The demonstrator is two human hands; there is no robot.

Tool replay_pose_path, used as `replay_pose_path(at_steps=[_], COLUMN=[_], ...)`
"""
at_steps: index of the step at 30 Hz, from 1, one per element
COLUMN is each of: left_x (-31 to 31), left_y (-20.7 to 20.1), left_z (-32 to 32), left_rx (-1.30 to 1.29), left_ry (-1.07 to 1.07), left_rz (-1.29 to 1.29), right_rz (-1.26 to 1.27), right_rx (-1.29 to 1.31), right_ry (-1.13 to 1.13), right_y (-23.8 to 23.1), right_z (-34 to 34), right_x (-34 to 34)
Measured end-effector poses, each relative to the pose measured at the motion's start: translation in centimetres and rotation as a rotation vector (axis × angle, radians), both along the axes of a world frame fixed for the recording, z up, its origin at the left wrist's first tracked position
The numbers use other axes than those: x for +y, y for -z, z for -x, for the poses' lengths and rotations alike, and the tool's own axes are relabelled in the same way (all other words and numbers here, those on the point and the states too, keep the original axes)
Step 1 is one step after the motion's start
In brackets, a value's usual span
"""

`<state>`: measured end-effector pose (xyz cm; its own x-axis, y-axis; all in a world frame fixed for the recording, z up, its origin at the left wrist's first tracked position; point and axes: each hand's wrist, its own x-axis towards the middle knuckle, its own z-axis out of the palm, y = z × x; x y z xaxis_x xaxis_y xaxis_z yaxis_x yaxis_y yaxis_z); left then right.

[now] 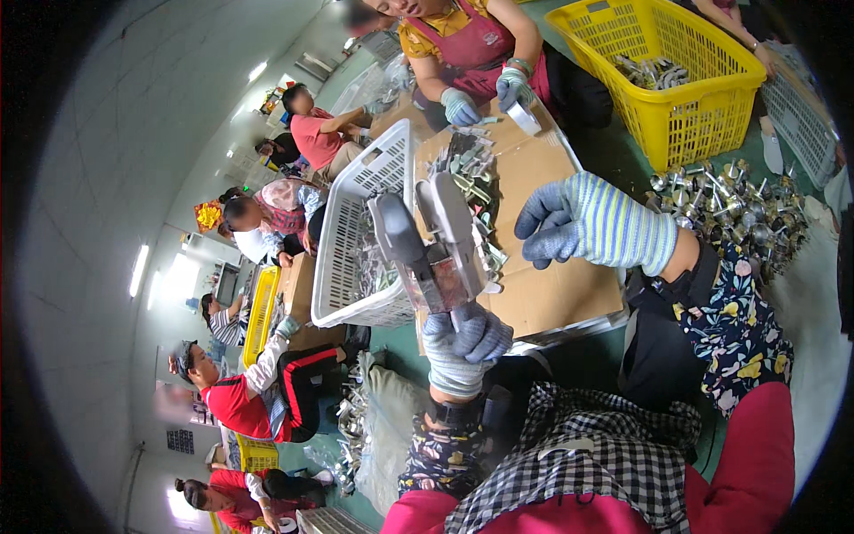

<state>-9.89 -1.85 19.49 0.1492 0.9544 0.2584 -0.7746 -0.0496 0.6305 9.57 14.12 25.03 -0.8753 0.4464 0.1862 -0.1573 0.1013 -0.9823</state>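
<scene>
My left hand (463,347), in a grey-and-striped knit glove, is closed round the lower end of a grey plastic device with a clear body (442,283). Two thick grey arms rise from the device, one on each side; its exact kind I cannot make out. My right hand (594,222), gloved in the same way, is raised to the right of it, apart from the device. Its fingers are curled in toward the thumb, and whatever they may hold is hidden. Below both hands lies a cardboard-topped work surface (543,191) with a pile of small grey-green plastic pieces (471,169).
A white basket (334,258) of small parts stands to the left. At the right is a heap of shiny metal parts (734,209), with a yellow crate (703,116) behind it. Across from me, a co-worker's gloved hands hold a white roll (523,118). Several people sit further left.
</scene>
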Motion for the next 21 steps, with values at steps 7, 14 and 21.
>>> replay_pose_path(at_steps=[7,14,21], left_x=[0.2,3.3,2.6], left_y=[0.6,-0.3,-0.9], left_z=[-0.9,0.5,0.6], left_rx=[-0.087,-0.262,-0.259], left_ry=[0.033,0.088,0.038], left_rz=[0.056,-0.309,-0.340], right_rz=[-0.157,-0.119,-0.065], right_rx=[0.120,0.228,0.314], right_ry=[0.044,-0.062,-0.067], right_y=[-1.2,-1.1,-0.5], right_z=[1.2,2.6,3.8], right_x=[-1.2,-1.5,-0.9])
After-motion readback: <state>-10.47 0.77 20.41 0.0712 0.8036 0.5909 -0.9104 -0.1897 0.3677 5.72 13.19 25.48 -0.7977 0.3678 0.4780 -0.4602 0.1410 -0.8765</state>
